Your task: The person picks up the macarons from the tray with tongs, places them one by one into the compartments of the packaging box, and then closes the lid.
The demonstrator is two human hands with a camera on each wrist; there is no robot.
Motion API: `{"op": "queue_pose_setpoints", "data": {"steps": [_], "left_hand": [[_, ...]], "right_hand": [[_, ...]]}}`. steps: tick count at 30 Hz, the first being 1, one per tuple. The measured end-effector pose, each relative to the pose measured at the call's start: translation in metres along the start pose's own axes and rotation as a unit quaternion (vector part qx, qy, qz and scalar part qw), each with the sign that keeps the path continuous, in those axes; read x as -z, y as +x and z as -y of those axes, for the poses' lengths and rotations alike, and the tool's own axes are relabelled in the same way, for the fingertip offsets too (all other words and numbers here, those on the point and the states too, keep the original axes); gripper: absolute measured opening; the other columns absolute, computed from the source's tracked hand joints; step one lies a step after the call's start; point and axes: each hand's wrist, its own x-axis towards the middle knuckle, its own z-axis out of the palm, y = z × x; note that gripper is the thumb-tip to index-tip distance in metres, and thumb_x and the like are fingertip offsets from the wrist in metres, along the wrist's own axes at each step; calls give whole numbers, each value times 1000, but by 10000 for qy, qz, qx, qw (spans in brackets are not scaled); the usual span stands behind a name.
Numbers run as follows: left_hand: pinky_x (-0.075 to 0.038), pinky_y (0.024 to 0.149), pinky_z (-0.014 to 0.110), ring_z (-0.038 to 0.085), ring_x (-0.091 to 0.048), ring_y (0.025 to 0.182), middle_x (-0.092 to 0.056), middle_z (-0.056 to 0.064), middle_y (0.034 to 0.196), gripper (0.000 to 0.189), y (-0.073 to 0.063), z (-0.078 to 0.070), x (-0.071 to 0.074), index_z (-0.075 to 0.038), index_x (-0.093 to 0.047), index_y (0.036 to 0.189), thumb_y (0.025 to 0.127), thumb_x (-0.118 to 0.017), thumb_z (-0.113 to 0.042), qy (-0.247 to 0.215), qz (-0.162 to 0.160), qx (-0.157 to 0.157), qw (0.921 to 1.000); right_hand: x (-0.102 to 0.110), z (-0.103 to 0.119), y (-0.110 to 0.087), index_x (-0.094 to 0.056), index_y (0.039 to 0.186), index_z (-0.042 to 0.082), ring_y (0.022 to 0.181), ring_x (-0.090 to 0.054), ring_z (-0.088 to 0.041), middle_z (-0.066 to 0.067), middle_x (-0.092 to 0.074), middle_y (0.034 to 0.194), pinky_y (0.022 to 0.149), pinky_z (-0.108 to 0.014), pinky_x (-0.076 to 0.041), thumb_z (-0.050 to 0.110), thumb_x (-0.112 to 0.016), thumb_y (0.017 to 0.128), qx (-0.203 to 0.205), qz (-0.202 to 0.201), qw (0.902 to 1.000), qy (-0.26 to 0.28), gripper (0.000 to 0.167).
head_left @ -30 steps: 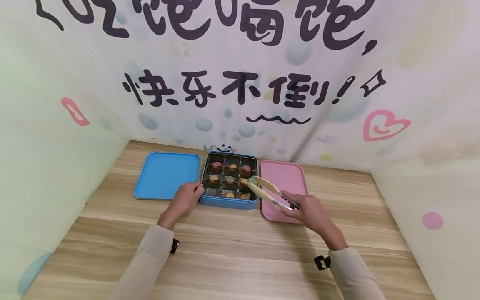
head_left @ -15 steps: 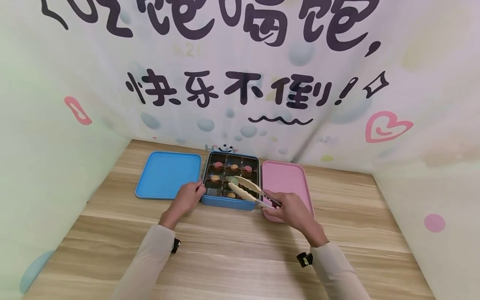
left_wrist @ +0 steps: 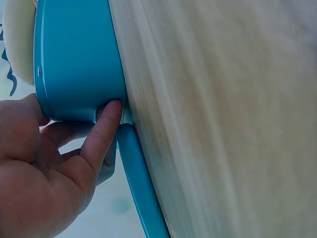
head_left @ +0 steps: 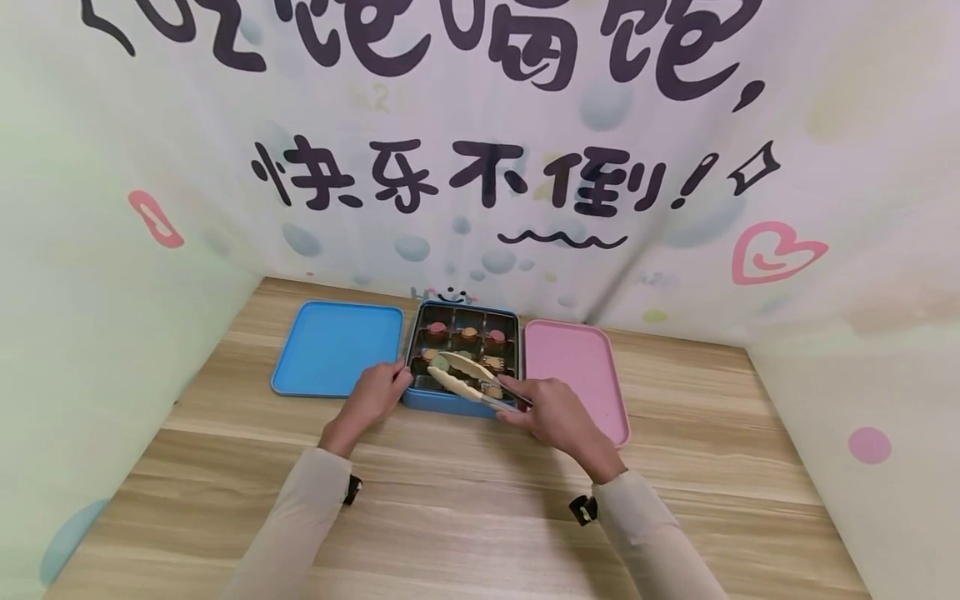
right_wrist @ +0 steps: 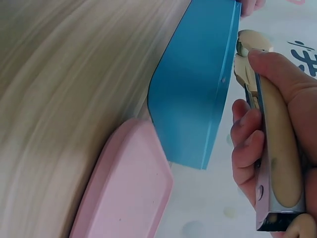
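A blue rectangular box [head_left: 442, 404] holds a dark divided insert with small round macaron-like sweets in red, orange and green. My left hand [head_left: 372, 398] holds the box's near left corner, with the thumb at its rim and fingers [left_wrist: 101, 134] against its side. My right hand [head_left: 558, 418] grips tongs [right_wrist: 281, 148] with cream tips. Between those tips sits a green macaron [head_left: 440, 363], over the left column of the insert, beside an orange macaron [head_left: 429, 354]. The tongs hide part of the front compartments.
A blue lid or shallow tray [head_left: 337, 346] lies left of the box. To the right is a pink tray [head_left: 576, 379], close to the box. A printed cloth wall [head_left: 360, 250] rises behind the wooden table [head_left: 420, 517].
My right hand has moved left with the tongs, carrying the green macaron from the insert's right side across to its left column. The left hand stays at the box corner.
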Motion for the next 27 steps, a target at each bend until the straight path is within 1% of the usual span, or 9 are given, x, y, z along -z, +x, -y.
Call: {"op": "queue_pose_setpoints", "data": {"steps": [2,5,7,9,17,20,23,25,27], "left_hand": [[-28,54,28,14,-22,48,-62,28,96,52,0,0,0,5,-46,144,102,-37,-25,-5,12,-8,10000],[-28,53,28,14,-22,48,-63,31,114,52,0,0,0,5,-45,144,102,-37,-25,-8,44,-17,10000],[-28,53,28,14,-23,48,-55,30,136,52,0,0,0,5,-46,144,101,-37,-25,-14,24,-18,10000],[-28,53,28,14,-23,48,-44,27,146,52,0,-1,1,5,-48,142,101,-38,-24,-15,9,-42,10000],[-29,53,28,14,-24,48,-48,28,143,52,1,-1,0,5,-46,144,102,-38,-24,-33,34,15,10000],[-29,53,28,14,-24,48,-63,30,111,52,1,-1,0,5,-45,145,102,-38,-25,-50,38,34,10000],[-29,53,28,14,-24,48,-61,25,91,52,1,0,0,5,-45,144,102,-38,-25,-64,27,50,10000],[-29,52,28,14,-24,48,-64,29,110,51,1,0,-1,5,-48,143,102,-39,-24,-86,2,37,10000],[-29,53,28,14,-24,48,-65,28,107,51,1,1,-1,5,-48,142,101,-39,-24,-87,0,35,10000]], "right_hand": [[0,2,2,-63,136,17,50,-29,-5,11,-33,50,52,-25,-28,39,-77,84,13,33,10000,26,58],[-1,4,4,-62,137,17,49,-31,-6,10,-35,49,53,-26,-32,38,-77,84,27,59,10000,24,58],[-1,4,6,-62,137,18,50,-32,-7,9,-36,50,54,-27,-33,38,-77,84,2,91,10000,12,58],[-1,5,7,-61,138,18,50,-33,-7,9,-36,49,55,-27,-34,38,-77,85,-38,137,9999,18,59],[0,9,9,-60,139,20,47,-31,-6,9,-36,47,52,-26,-32,40,-76,85,-130,222,9996,118,60],[0,9,9,-59,139,20,48,-30,-5,10,-36,47,53,-25,-32,40,-76,85,-141,233,9996,93,60],[0,10,9,-60,139,19,48,-30,-6,9,-37,47,53,-26,-33,39,-76,85,-145,230,9996,89,60],[0,10,9,-60,138,18,48,-31,-7,8,-38,48,53,-26,-33,38,-77,84,-143,218,9996,98,60],[0,11,9,-60,138,18,48,-32,-7,7,-39,48,53,-27,-34,38,-77,84,-131,191,9997,91,60]]}}
